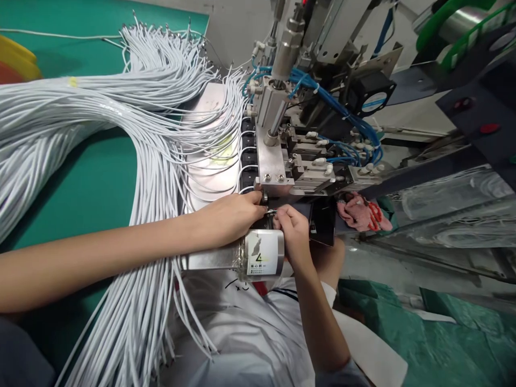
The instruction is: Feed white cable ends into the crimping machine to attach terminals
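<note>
Just in front of the machine's clamp block (276,161), my two hands meet at the fingertips. My left hand (234,216) reaches across the white cables, thumb and fingers closed by the block's near corner. My right hand (293,228) is pinched shut from the other side. Between them shows a short, thin wire end (271,213), pale and dark, partly covered by the fingers. Below the hands is a metal housing with a white label (262,255). Several white cables (246,169) run into black slots along the block's left side.
Large bundles of white cables (108,110) lie over the green table (100,177) and hang at its front. Blue air hoses (322,99) and cylinders rise behind the block. A pink cloth (360,212) lies to the right, near a green spool (439,32) higher up.
</note>
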The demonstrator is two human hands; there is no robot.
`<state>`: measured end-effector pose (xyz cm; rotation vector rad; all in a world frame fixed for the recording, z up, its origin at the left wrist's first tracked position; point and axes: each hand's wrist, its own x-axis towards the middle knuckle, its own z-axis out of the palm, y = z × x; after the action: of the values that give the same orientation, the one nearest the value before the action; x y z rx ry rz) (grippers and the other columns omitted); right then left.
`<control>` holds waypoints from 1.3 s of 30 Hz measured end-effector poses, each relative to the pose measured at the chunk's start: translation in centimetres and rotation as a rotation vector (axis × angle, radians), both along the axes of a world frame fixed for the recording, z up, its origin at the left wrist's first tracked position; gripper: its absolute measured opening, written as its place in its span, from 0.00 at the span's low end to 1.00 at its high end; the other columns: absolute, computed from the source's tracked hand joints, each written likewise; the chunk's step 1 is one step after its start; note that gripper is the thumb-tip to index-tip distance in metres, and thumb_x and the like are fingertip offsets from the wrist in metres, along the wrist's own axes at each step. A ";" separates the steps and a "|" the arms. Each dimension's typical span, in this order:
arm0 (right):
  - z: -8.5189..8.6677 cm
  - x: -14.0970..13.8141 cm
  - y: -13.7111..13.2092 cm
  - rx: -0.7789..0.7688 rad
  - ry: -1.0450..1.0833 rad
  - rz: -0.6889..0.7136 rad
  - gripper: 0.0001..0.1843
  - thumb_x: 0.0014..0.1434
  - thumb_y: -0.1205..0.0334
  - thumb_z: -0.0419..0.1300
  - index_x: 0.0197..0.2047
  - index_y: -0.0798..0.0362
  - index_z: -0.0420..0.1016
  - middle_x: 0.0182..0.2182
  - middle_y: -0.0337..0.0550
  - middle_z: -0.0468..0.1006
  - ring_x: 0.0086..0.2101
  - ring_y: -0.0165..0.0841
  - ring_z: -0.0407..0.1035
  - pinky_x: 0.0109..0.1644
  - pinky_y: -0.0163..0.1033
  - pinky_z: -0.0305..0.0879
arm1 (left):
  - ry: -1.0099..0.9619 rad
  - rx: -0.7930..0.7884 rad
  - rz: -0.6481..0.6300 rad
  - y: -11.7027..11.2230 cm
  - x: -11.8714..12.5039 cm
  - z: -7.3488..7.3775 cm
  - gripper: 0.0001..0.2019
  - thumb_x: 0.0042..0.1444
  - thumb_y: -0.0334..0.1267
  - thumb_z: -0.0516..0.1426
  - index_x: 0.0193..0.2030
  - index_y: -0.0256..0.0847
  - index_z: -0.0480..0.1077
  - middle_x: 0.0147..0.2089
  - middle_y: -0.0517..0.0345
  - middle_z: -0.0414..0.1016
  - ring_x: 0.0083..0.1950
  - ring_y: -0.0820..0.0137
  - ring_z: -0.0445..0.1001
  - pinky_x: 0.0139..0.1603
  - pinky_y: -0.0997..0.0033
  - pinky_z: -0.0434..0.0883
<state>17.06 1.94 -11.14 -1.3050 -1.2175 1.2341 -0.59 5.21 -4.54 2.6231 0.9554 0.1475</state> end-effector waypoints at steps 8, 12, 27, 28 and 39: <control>0.2 0.0 0.2 -0.109 0.154 0.056 0.15 0.58 0.55 0.55 0.24 0.52 0.58 0.18 0.29 0.49 0.20 0.24 0.42 0.23 0.33 0.42 | 0.126 0.175 -0.066 -0.1 -0.1 0.5 0.16 0.57 0.29 0.49 0.51 0.34 0.68 0.39 0.50 0.68 0.24 0.73 0.69 0.25 0.73 0.66; 0.2 0.1 0.3 -0.076 0.072 0.063 0.16 0.59 0.54 0.54 0.24 0.52 0.58 0.18 0.30 0.51 0.20 0.25 0.45 0.24 0.33 0.44 | 0.178 0.240 -0.085 0.1 0.0 0.0 0.17 0.57 0.30 0.50 0.53 0.36 0.68 0.42 0.48 0.69 0.27 0.72 0.72 0.26 0.73 0.67; -0.7 -0.6 1.3 -0.021 -0.059 -0.029 0.18 0.57 0.50 0.54 0.22 0.51 0.57 0.17 0.31 0.51 0.20 0.26 0.47 0.24 0.33 0.47 | 0.307 0.146 0.057 -0.8 -0.5 3.1 0.06 0.47 0.25 0.54 0.28 0.36 0.71 0.27 0.55 0.70 0.23 0.72 0.68 0.21 0.73 0.56; -0.5 -0.5 1.3 -0.018 -0.074 -0.047 0.17 0.57 0.51 0.54 0.22 0.51 0.57 0.17 0.31 0.51 0.20 0.26 0.47 0.24 0.33 0.47 | 0.289 0.155 0.067 -0.9 -0.6 3.0 0.06 0.47 0.25 0.54 0.27 0.36 0.71 0.27 0.55 0.70 0.22 0.73 0.67 0.21 0.73 0.55; 2.4 -5.2 -9.7 0.170 -0.275 -0.126 0.07 0.58 0.62 0.57 0.33 0.52 0.76 0.20 0.37 0.71 0.21 0.29 0.64 0.28 0.36 0.61 | 0.253 0.265 0.256 0.5 -1.1 2.0 0.15 0.55 0.21 0.46 0.37 0.33 0.74 0.31 0.46 0.74 0.35 0.63 0.74 0.28 0.70 0.59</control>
<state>11.86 -7.81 -8.72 -1.4327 -1.3776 0.8614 -1.69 5.69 -2.57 2.7934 1.4486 0.0022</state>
